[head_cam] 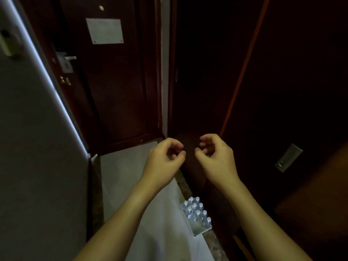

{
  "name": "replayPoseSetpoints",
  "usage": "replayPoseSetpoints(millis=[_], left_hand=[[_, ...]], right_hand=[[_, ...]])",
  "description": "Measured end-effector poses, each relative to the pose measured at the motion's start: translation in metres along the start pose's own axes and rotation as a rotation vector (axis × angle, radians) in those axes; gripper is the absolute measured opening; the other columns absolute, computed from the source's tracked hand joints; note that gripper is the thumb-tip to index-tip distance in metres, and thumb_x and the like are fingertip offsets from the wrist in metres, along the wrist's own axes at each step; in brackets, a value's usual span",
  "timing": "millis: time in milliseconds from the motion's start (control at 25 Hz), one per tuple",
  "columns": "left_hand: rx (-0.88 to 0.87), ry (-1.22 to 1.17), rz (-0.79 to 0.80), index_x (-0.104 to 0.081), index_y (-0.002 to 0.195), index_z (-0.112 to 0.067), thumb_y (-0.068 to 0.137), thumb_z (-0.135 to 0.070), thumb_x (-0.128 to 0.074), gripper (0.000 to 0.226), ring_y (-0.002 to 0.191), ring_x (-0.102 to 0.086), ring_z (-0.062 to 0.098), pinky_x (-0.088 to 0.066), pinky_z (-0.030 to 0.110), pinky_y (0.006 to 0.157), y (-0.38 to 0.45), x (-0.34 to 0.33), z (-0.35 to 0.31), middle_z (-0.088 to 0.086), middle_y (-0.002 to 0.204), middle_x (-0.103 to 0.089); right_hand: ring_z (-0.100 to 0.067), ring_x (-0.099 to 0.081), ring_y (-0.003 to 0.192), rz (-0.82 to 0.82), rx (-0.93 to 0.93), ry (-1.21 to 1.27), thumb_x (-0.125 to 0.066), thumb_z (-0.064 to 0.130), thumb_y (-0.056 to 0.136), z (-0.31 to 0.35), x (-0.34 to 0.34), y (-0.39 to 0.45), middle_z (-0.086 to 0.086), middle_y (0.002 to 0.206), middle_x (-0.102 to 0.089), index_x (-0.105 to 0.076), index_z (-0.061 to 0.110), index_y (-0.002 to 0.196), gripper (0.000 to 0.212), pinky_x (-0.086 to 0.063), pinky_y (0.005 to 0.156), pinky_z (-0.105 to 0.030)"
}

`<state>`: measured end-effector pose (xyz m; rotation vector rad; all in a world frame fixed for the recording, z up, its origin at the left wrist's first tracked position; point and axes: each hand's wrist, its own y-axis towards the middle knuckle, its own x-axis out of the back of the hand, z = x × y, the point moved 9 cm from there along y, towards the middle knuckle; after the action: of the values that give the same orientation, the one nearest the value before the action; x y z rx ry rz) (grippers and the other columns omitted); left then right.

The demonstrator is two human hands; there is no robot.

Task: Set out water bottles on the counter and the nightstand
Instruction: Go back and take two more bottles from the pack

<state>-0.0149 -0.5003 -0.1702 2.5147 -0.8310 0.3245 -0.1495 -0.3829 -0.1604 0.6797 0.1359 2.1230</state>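
Note:
Several clear water bottles [197,211] with white caps stand upright in a white box [200,233] on the pale floor, low and right of centre, against the dark cabinet. My left hand [163,161] and my right hand [215,157] hover side by side well above the floor, near the frame's middle. Both have loosely curled fingers, spaced apart, and hold nothing. The bottles lie below and between my forearms, untouched.
A dark wooden door [116,87] with a silver handle [68,58] and a white notice [104,31] closes the hallway ahead. A grey wall [37,147] runs along the left. Dark wardrobe panels [282,91] with a recessed metal pull [288,157] fill the right.

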Motion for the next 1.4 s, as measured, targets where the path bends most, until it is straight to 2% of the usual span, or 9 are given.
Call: replayPoseSetpoints(millis=[240, 480, 720, 880, 1000, 1080, 1160, 1280, 1400], left_hand=[[0.124, -0.012, 0.012, -0.063, 0.084, -0.036, 0.085, -0.009, -0.069, 0.028, 0.068, -0.06, 0.005, -0.048, 0.013, 0.059, 0.077, -0.05, 0.104, -0.009, 0.078, -0.065], [0.237, 0.125, 0.224, -0.061, 0.091, -0.03, 0.084, -0.01, -0.073, 0.023, 0.082, -0.063, 0.0, -0.048, 0.008, 0.064, 0.105, -0.13, 0.266, -0.016, 0.083, -0.064], [0.32, 0.251, 0.44, -0.062, 0.102, -0.029, 0.08, -0.019, -0.077, 0.029, 0.094, -0.065, 0.011, -0.056, 0.036, 0.081, 0.054, -0.311, 0.594, -0.013, 0.101, -0.067], [0.321, 0.234, 0.533, -0.058, 0.122, -0.026, 0.081, -0.025, -0.075, 0.043, 0.111, -0.061, 0.013, -0.054, 0.034, 0.09, -0.003, -0.459, 0.823, -0.009, 0.12, -0.064], [0.307, 0.142, 0.629, -0.051, 0.131, -0.03, 0.079, -0.031, -0.077, 0.059, 0.117, -0.056, 0.006, -0.052, 0.031, 0.092, -0.033, -0.549, 0.939, -0.016, 0.126, -0.058], [0.254, 0.11, 0.683, -0.049, 0.131, -0.031, 0.074, -0.023, -0.08, 0.065, 0.113, -0.06, 0.009, -0.052, 0.034, 0.093, -0.048, -0.585, 0.986, -0.012, 0.122, -0.062], [0.229, 0.147, 0.734, -0.049, 0.131, -0.029, 0.072, -0.014, -0.081, 0.068, 0.102, -0.061, 0.01, -0.049, 0.023, 0.088, -0.056, -0.605, 1.014, -0.009, 0.111, -0.063], [0.169, 0.195, 0.71, -0.062, 0.11, -0.029, 0.068, -0.03, -0.085, 0.048, 0.099, -0.064, 0.006, -0.035, 0.0, 0.08, -0.057, -0.612, 1.026, -0.018, 0.098, -0.063], [0.212, 0.161, 0.619, -0.064, 0.092, -0.032, 0.069, -0.036, -0.084, 0.031, 0.086, -0.065, -0.004, -0.038, -0.001, 0.069, -0.053, -0.591, 1.008, -0.021, 0.084, -0.067]], right_hand=[[-0.009, -0.061, 0.069, -0.007, -0.157, 0.044, -0.073, 0.015, 0.081, -0.116, -0.057, 0.094, 0.002, 0.088, -0.067, -0.066, 0.02, 0.104, 0.025, -0.054, 0.065, -0.025], [-0.008, -0.066, 0.068, -0.018, -0.412, -0.045, -0.071, 0.018, 0.081, -0.286, -0.116, 0.104, 0.006, 0.079, -0.069, -0.066, 0.02, 0.092, 0.012, -0.055, 0.068, -0.024], [-0.002, -0.066, 0.082, -0.026, -0.681, -0.133, -0.074, 0.017, 0.084, -0.614, -0.242, -0.006, 0.013, 0.092, -0.067, -0.059, 0.037, 0.098, 0.028, -0.058, 0.071, -0.028], [-0.005, -0.061, 0.092, -0.147, -0.854, -0.082, -0.079, 0.022, 0.078, -0.859, -0.36, -0.096, 0.017, 0.098, -0.061, -0.051, 0.03, 0.112, 0.045, -0.053, 0.077, -0.028], [-0.005, -0.059, 0.092, -0.275, -0.873, -0.103, -0.083, 0.03, 0.073, -0.976, -0.424, -0.13, 0.016, 0.102, -0.06, -0.052, 0.023, 0.119, 0.056, -0.05, 0.077, -0.025], [-0.016, -0.063, 0.105, -0.359, -0.853, -0.103, -0.082, 0.036, 0.072, -1.02, -0.457, -0.144, 0.003, 0.119, -0.064, -0.05, 0.018, 0.129, 0.068, -0.056, 0.086, -0.037], [-0.023, -0.063, 0.112, -0.447, -0.857, -0.088, -0.08, 0.036, 0.075, -1.047, -0.473, -0.151, -0.004, 0.129, -0.063, -0.043, 0.018, 0.136, 0.074, -0.054, 0.087, -0.038], [-0.029, -0.067, 0.106, -0.52, -0.935, -0.109, -0.081, 0.038, 0.075, -1.067, -0.474, -0.157, -0.005, 0.121, -0.07, -0.047, 0.022, 0.131, 0.067, -0.049, 0.078, -0.033], [-0.028, -0.069, 0.1, -0.516, -0.916, -0.125, -0.083, 0.043, 0.073, -1.05, -0.465, -0.154, -0.002, 0.112, -0.074, -0.05, 0.025, 0.128, 0.067, -0.046, 0.072, -0.03]])
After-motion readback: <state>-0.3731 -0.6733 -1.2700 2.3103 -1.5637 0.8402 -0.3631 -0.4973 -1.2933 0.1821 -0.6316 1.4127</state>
